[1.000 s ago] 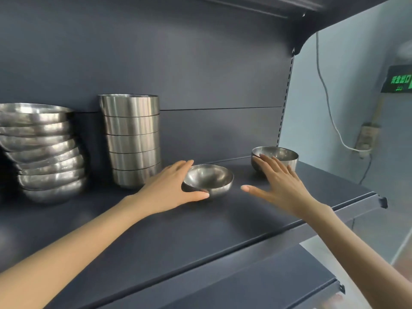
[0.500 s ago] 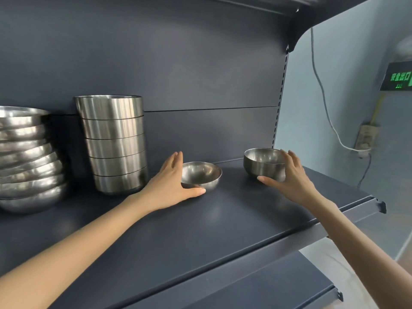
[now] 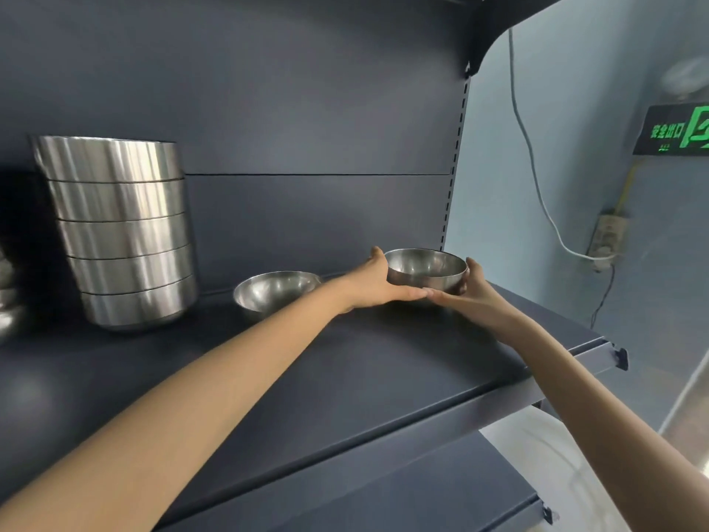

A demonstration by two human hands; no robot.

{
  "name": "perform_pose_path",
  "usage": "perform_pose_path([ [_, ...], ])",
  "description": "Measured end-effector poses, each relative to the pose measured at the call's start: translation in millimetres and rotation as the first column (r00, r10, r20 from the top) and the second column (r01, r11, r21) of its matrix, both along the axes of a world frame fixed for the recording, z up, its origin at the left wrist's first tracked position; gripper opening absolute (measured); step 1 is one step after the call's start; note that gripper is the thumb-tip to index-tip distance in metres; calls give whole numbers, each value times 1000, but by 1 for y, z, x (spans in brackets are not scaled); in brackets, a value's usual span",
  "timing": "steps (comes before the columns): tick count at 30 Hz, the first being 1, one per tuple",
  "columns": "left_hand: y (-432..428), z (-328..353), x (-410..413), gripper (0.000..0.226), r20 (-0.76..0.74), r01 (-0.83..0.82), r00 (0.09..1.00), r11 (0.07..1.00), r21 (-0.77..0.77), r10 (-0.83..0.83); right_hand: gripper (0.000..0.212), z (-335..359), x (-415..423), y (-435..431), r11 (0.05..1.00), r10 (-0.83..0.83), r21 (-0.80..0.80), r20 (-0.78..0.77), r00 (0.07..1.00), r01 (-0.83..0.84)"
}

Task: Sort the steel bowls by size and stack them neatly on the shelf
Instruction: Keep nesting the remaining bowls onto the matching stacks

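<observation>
- Nearest, below and in front of the grip: bare dark shelf point(image 3: 345, 370).
- Curled round one small bowl point(image 3: 426, 268) from either side with the left grip point(image 3: 374, 284) and the right grip point(image 3: 472, 293), thumbs meeting under its near wall. Bowl upright between them, toward the right end of the shelf.
- Just left of the grip: a second bowl point(image 3: 274, 291), wider and shallower, loose on the shelf, part covered by the left forearm.
- Further left: a stack point(image 3: 119, 232) of five straight-sided bowls, nested and even.
- Far left, cut by the frame edge: slivers of another pile point(image 3: 5, 297); count and neatness impossible to judge.
- Judged mostly done: two loose bowls left to match by size and stack.
- Hidden: fingertips behind the held bowl. Hard to tell whether lifted or resting on the shelf.
</observation>
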State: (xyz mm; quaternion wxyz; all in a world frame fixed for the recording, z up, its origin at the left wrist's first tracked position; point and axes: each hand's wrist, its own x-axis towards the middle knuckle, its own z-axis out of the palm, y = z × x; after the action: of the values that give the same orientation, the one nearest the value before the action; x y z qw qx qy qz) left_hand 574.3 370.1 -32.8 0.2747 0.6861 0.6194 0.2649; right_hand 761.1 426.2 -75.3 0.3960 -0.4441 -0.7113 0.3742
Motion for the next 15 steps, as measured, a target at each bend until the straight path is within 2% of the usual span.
perform_pose_path([
  [2, 8, -4, 5, 122, 65, 3, 998, 998, -63, 1, 69, -3, 3, 5, 1000, 18, 1, -25, 1000, -18],
  [4, 15, -9, 9, 116, 111, -30, 993, 998, -58, 36, 66, -3, 5, 7, 999, 27, 24, -50, 998, -25],
  [7, 19, -11, 11, 93, 198, -100, 976, 995, 19, 94, 62, 1, 6, 11, 999, 42, 39, -115, 992, -38],
  [10, 20, -2, 5, 84, 273, -154, 955, 980, 126, 115, 63, 15, -2, 10, 995, 74, 77, -172, 982, -61],
  [13, 14, 11, -6, 90, 296, -215, 944, 951, 222, 144, 62, 34, -16, 5, 987, 127, 123, -220, 967, -102],
  [15, 3, 22, -17, 92, 306, -237, 940, 932, 276, 148, 73, 44, -29, 1, 977, 171, 164, -229, 958, -135],
])
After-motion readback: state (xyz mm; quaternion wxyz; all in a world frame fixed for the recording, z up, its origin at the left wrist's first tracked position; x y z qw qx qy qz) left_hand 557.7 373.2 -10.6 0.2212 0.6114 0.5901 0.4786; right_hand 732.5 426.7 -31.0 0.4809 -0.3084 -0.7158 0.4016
